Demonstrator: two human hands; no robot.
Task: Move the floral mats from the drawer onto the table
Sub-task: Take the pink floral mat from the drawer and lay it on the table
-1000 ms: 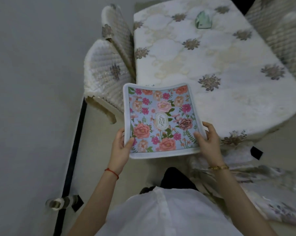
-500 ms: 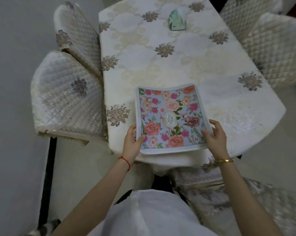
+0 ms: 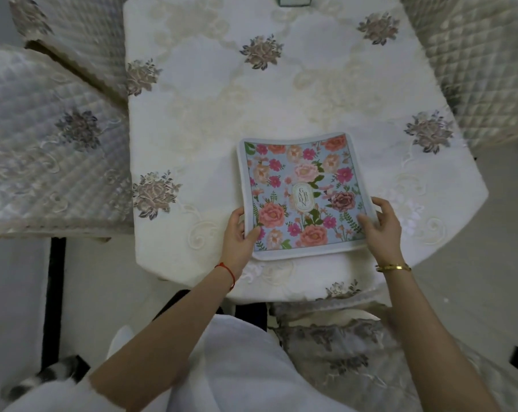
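Floral mat [image 3: 303,194] at frame centre-right, over near edge of table [image 3: 210,120], between my hands. Left hand [image 3: 236,233] pinches lower-left corner, thumb on top; right hand [image 3: 381,230] grips lower-right edge. Mat extends away toward frame top. Judge: lower flat, then let go; cannot tell if touching cloth.

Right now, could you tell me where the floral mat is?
In the head view, the floral mat lies over the table's near edge, held between the left hand and right hand.
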